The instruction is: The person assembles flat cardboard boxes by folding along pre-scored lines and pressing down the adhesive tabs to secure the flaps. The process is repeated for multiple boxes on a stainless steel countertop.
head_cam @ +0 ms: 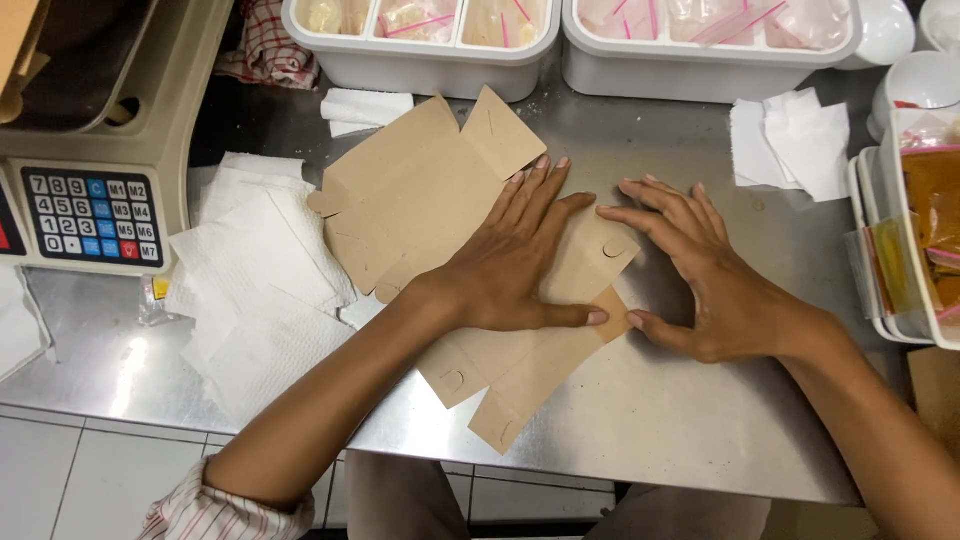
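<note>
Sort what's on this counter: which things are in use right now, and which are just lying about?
In use: flat brown box blank, pressed under left hand and right hand.

Lying about: paper towels, napkins, scale, white bins of bagged items, checked cloth.

- Flat box blank (440, 200): matt brown cardboard.
- Table (650, 410): brushed steel, dull sheen.
- Napkins (260, 290): soft white paper, crinkled.
- Bins (420, 65): smooth white plastic.
- Scale (150, 100): beige plastic casing.
</note>
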